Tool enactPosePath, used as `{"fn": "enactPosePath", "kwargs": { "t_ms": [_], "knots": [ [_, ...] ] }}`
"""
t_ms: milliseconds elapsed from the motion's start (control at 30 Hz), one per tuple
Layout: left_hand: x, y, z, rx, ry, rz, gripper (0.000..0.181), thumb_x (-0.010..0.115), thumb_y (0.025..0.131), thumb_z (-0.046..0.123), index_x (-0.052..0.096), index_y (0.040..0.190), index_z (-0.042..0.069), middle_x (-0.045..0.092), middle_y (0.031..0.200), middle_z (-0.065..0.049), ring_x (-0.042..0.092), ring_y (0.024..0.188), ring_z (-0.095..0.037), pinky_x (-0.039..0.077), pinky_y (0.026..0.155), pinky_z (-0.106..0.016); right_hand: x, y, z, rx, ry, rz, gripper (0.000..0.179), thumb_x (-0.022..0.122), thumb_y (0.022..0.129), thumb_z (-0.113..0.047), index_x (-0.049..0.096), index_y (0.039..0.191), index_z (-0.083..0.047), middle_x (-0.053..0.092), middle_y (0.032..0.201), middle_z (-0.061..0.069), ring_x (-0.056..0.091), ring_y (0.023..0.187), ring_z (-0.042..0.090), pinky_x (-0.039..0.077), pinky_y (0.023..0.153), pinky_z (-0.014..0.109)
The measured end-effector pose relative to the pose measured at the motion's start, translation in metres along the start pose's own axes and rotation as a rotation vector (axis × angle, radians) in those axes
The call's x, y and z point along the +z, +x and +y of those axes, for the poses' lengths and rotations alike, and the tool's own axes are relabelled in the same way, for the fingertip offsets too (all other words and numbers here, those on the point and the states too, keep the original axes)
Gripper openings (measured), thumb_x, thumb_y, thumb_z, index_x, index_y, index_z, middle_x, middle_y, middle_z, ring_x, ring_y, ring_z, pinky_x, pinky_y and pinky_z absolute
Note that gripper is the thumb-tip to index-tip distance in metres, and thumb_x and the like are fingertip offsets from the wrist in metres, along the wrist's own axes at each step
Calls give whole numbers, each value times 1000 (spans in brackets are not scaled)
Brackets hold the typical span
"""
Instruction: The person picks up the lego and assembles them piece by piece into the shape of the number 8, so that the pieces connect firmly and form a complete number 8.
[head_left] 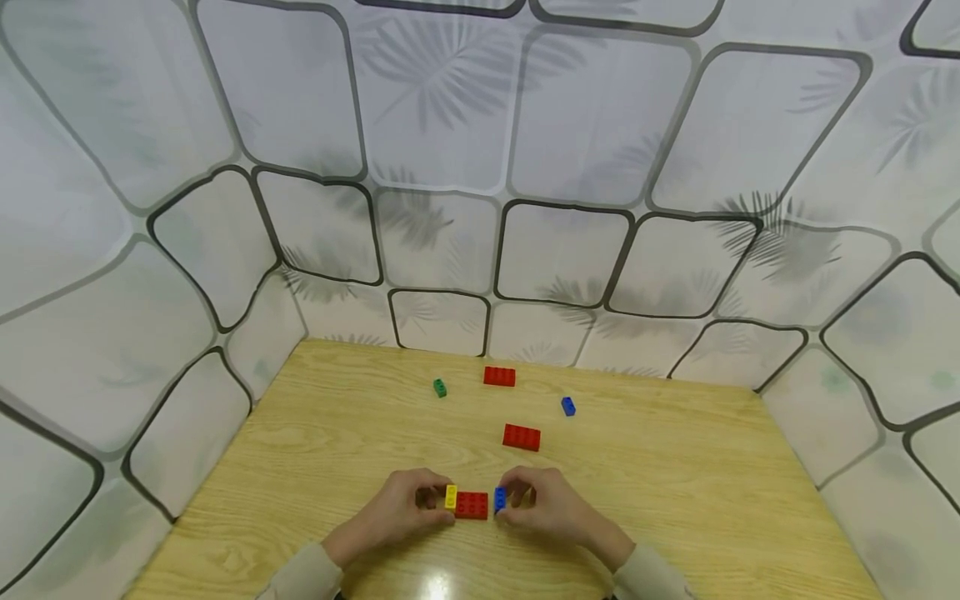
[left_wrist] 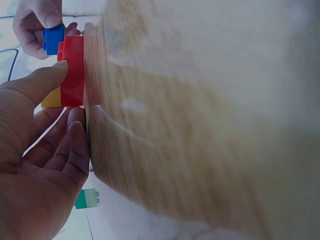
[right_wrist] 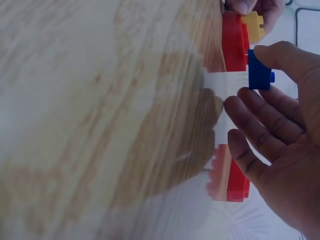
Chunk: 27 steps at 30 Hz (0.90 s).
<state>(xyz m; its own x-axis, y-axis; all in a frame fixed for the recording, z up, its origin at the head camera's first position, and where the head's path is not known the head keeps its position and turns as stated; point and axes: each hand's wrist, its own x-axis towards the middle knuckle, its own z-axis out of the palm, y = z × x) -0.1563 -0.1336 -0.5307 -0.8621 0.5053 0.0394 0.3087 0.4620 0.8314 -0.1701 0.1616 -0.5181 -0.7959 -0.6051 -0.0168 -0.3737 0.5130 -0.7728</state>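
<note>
A red toy brick (head_left: 472, 505) lies on the table near its front, with a narrow yellow brick (head_left: 451, 497) seated on its left end. My left hand (head_left: 406, 505) grips that left end between thumb and fingers; in the left wrist view the thumb lies against the red brick (left_wrist: 73, 70). Just past the red brick's right end, my right hand (head_left: 549, 507) pinches a small blue brick (head_left: 499, 499). As the right wrist view shows, this blue brick (right_wrist: 259, 70) is raised off the table, its studs facing away from the tabletop.
Behind the hands lies another red brick (head_left: 522, 437). Farther back are a third red brick (head_left: 499, 376), a small green brick (head_left: 439, 387) and a second small blue brick (head_left: 568, 406). A patterned cloth (head_left: 442, 250) walls the wooden table (head_left: 337, 433) at the back and sides.
</note>
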Motion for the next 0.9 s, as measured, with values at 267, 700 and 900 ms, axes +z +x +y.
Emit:
{"fn": "enactPosePath", "kwargs": {
  "t_ms": [267,700,900],
  "knots": [
    [1,0,-2,11,-5,10,41,81,84,32,72,118,10,69,98,8,60,80,-8,52,69,-21,3,2,1,-14,-12,-2,28,77,87,-36,67,111,-25,67,90,-12,61,79,2,52,69,22],
    [1,-1,-1,18,-9,13,41,81,84,32,72,117,10,69,99,8,60,80,-7,52,69,-21,6,4,-2,-25,-2,-8,27,76,88,-32,67,111,-22,68,92,-4,59,77,4,51,67,22],
    [1,-1,0,19,-9,13,40,81,84,30,71,117,10,69,99,7,60,79,-5,52,69,-21,6,6,-3,-31,-2,-1,28,76,88,-34,67,112,-23,67,94,-11,61,80,6,52,69,22]
  ]
}}
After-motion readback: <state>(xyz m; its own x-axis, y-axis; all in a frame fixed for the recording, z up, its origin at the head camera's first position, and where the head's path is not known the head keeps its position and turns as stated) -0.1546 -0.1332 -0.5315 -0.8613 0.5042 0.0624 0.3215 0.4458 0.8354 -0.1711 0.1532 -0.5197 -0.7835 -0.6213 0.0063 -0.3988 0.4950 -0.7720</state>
